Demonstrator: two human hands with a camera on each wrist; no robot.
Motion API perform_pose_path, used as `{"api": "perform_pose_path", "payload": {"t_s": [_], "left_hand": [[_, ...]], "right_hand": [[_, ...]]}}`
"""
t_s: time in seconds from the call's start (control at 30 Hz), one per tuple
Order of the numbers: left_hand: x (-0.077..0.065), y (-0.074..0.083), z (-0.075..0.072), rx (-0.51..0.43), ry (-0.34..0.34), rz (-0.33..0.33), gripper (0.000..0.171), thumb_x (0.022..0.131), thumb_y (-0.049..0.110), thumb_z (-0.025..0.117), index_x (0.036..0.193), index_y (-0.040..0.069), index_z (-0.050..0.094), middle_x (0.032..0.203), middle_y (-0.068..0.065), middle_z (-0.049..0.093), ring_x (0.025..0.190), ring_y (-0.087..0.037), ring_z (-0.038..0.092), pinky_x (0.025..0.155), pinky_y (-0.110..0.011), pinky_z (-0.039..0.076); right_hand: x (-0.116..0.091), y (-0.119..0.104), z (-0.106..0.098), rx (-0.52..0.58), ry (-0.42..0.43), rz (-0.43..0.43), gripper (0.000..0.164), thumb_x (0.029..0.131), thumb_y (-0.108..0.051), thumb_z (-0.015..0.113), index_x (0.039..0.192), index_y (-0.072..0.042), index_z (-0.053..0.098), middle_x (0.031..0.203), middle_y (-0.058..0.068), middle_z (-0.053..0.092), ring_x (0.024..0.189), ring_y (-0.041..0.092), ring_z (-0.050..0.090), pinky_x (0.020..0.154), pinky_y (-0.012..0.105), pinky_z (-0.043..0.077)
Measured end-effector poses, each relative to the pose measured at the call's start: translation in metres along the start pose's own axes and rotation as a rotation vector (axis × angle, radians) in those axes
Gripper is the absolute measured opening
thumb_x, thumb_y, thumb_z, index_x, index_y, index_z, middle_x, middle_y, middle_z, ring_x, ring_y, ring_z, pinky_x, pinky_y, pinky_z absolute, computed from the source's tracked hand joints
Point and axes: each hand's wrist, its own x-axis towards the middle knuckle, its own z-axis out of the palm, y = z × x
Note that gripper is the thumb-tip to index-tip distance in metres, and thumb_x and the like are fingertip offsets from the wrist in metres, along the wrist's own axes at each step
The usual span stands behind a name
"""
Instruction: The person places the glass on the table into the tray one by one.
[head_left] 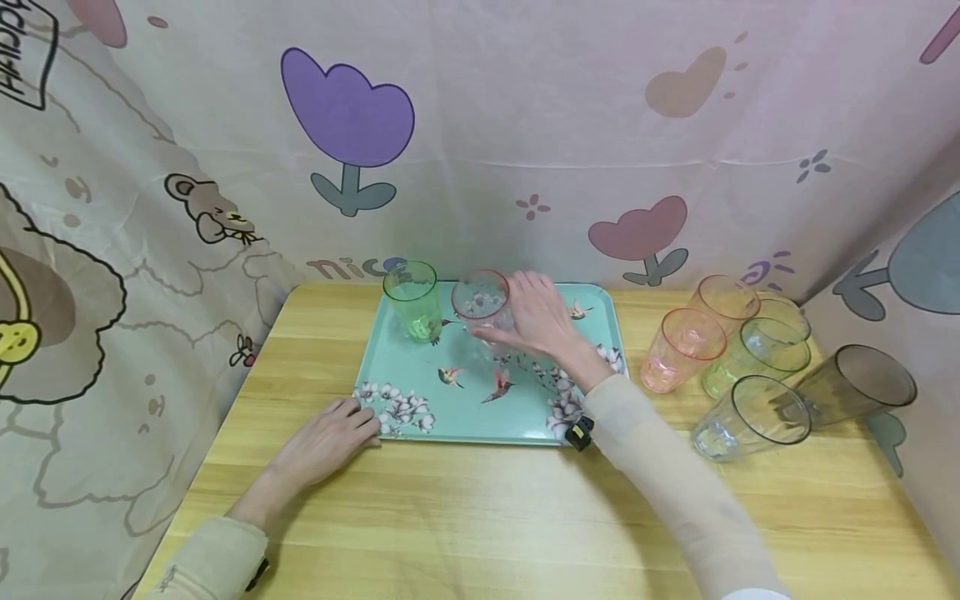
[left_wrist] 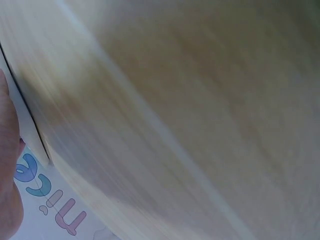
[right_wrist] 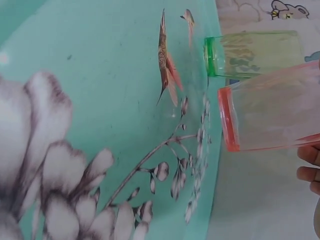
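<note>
My right hand (head_left: 536, 317) holds a pink-tinted clear tumbler (head_left: 480, 300) by its side, thumb toward the front. The tumbler is over the back middle of a mint-green tray (head_left: 405, 367) printed with birds and blossoms. In the right wrist view its red base (right_wrist: 229, 120) appears slightly tilted, with fingertips (right_wrist: 309, 156) along its side. A green tumbler (head_left: 412, 304) stands upright on the tray's back left, just left of the pink one. My left hand (head_left: 333, 437) rests at the tray's front left corner, fingers loosely bent against the edge.
Right of the tray on the wooden table (head_left: 480, 517) stand several more tumblers, among them a pink one (head_left: 678, 346), a green one (head_left: 765, 354), a clear one with a dark rim (head_left: 750, 425) and a smoky brown one (head_left: 855, 387). A printed cloth (head_left: 480, 108) hangs behind.
</note>
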Motion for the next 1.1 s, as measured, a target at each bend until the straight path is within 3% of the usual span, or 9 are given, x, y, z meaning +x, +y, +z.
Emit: {"api": "perform_pose_path", "payload": {"t_s": [0.37,1.1], "left_hand": [[-0.001,0.0,0.0,0.003,0.001,-0.002,0.023,0.101,0.039,0.061,0.094,0.017,0.059,0.089,0.005,0.057,0.085,-0.016,0.051,0.089,-0.038,0.055],[0.0,0.001,-0.001,-0.006,-0.015,-0.016,0.021,0.098,0.038,0.064,0.095,0.018,0.059,0.09,0.005,0.058,0.087,-0.016,0.051,0.09,-0.038,0.056]], "right_hand": [[0.01,0.002,0.016,0.086,-0.04,0.079,0.08,0.083,-0.077,0.07,0.121,-0.008,0.06,0.109,0.007,0.064,0.102,0.026,0.057,0.099,0.041,0.049],[0.017,0.007,0.037,0.173,-0.106,0.163,0.081,0.088,-0.076,0.067,0.127,-0.005,0.059,0.109,0.006,0.06,0.101,0.026,0.052,0.095,0.041,0.047]]}}
